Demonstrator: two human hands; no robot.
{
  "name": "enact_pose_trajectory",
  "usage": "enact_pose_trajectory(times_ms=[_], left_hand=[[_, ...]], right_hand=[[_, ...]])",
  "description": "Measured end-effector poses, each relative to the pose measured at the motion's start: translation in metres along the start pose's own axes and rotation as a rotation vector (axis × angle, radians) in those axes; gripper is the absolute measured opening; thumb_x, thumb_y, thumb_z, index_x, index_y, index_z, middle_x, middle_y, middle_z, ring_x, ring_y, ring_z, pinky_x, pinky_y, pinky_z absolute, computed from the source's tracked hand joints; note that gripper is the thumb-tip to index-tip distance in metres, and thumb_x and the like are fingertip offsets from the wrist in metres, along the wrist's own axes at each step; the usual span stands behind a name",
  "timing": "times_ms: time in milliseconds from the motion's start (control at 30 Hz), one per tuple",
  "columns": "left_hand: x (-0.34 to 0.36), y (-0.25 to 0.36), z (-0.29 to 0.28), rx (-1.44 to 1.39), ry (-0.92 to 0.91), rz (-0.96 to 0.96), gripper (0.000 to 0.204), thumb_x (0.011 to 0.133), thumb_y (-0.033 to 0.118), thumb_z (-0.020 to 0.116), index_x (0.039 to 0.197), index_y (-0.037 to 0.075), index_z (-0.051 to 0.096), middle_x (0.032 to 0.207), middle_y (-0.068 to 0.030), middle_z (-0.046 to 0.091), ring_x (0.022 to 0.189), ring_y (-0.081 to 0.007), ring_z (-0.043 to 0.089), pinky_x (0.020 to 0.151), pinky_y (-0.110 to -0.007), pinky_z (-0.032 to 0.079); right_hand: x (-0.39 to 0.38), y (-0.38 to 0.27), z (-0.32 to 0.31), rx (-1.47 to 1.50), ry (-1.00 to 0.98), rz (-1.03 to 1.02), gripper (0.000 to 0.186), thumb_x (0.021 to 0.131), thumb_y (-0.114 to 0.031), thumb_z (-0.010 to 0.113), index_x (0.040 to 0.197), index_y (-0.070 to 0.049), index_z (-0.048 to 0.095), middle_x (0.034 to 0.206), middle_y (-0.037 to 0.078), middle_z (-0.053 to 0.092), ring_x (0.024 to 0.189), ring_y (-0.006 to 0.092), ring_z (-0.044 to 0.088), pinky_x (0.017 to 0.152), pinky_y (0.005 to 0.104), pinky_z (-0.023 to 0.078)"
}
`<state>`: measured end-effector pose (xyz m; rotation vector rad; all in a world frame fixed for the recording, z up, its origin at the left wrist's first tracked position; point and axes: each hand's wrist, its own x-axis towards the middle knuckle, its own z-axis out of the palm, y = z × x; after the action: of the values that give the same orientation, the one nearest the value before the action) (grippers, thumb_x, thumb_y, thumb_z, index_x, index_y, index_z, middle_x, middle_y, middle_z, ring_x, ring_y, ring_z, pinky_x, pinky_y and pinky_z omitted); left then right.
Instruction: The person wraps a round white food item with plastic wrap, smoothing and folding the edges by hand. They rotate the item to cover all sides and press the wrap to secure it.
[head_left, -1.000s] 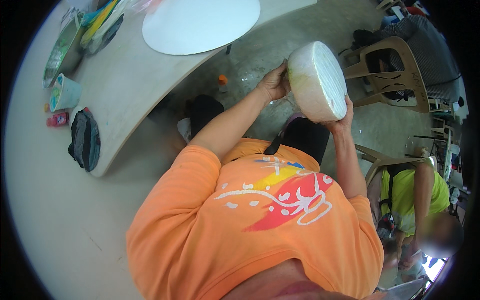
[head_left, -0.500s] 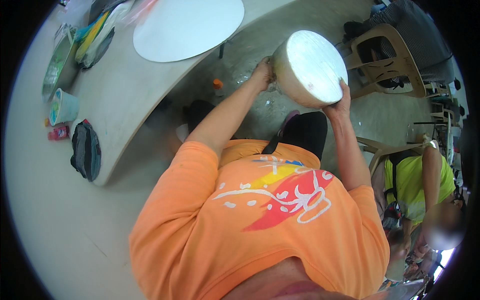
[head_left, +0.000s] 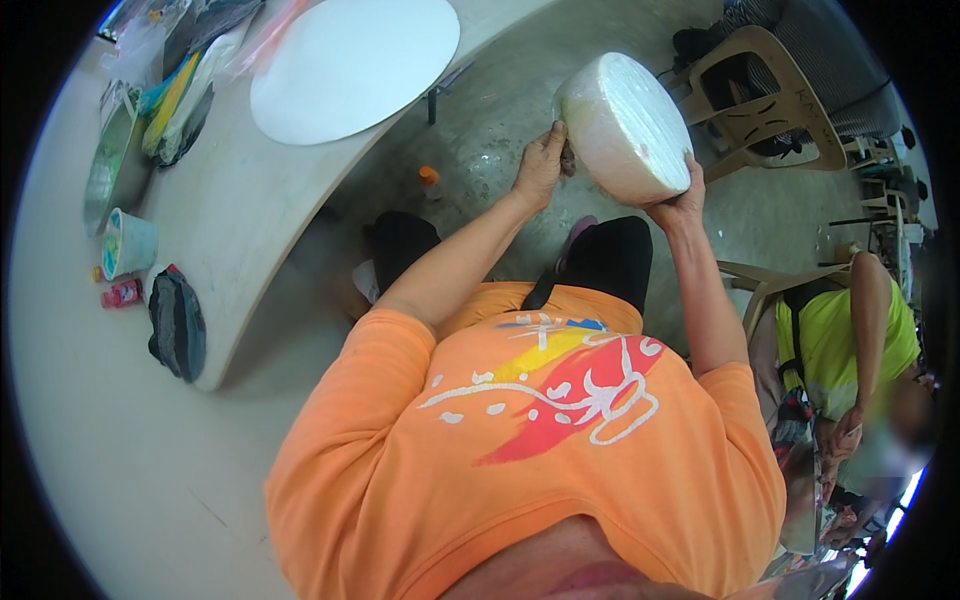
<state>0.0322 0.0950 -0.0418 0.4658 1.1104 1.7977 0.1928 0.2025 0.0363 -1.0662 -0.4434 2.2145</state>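
Note:
A thick, round white foam block (head_left: pixel 625 125) is held up over the floor in front of me, its flat face turned to the right. Its pale side looks glossy, as if covered in clear film. My right hand (head_left: pixel 683 200) grips the lower right edge, thumb on the flat face and fingers underneath. At the block's left side is my left hand (head_left: pixel 542 170), fingers curled and thumb pressed up near the rim. What lies between those fingers, if anything, is too small to make out.
The pale table (head_left: pixel 240 210) on the left carries a white oval board (head_left: pixel 355 65), a green tray (head_left: pixel 115 165), a tub (head_left: pixel 130 243), a pink bottle (head_left: pixel 122 293) and a dark striped cloth (head_left: pixel 177 325). A tan chair (head_left: pixel 765 100) and a person in a yellow-green vest (head_left: pixel 850 345) are at the right.
The block has turned, so more of its side and less of its flat face shows. My left hand has shifted slightly down and right along its side. The person's arm at the right has moved.

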Motion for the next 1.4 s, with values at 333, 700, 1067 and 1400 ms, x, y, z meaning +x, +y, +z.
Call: enact_pose_trajectory(times_ms=[333,700,1067,1400], left_hand=[[0.001,-0.001,0.028,0.238,0.294,0.256,0.026,0.085,0.020,0.051,0.090,-0.002,0.062,0.083,-0.0134,0.066,0.074,-0.0130,0.056,0.064,-0.029,0.044],[0.028,0.014,-0.013,1.009,0.526,0.449,0.020,0.075,0.017,0.062,0.084,0.000,0.059,0.072,-0.0149,0.059,0.067,-0.0306,0.057,0.062,-0.037,0.044],[0.024,0.025,-0.001,0.190,0.213,0.104,0.020,0.083,0.015,0.054,0.093,-0.002,0.056,0.084,-0.0096,0.060,0.068,-0.0159,0.056,0.060,-0.031,0.045],[-0.036,0.002,-0.010,0.836,0.100,0.250,0.051,0.071,0.018,0.066,0.115,-0.001,0.049,0.108,-0.0134,0.056,0.082,-0.0207,0.060,0.077,-0.033,0.047]], right_hand=[[-0.010,0.017,0.016,0.088,-0.078,-0.029,0.058,0.085,-0.038,0.045,0.134,-0.010,0.032,0.133,0.012,0.041,0.122,0.0298,0.040,0.102,0.0551,0.026],[0.006,0.016,0.017,0.044,-0.027,-0.100,0.060,0.083,-0.035,0.048,0.134,-0.010,0.032,0.134,0.011,0.039,0.122,0.0307,0.039,0.105,0.0511,0.023],[0.007,0.029,0.020,0.106,-0.056,0.060,0.053,0.085,-0.042,0.039,0.131,-0.015,0.039,0.133,0.008,0.041,0.121,0.0293,0.039,0.100,0.0549,0.028],[0.000,0.024,0.030,0.049,-0.062,0.052,0.050,0.085,-0.042,0.036,0.125,-0.013,0.045,0.126,0.009,0.047,0.114,0.0303,0.046,0.095,0.0512,0.036]])
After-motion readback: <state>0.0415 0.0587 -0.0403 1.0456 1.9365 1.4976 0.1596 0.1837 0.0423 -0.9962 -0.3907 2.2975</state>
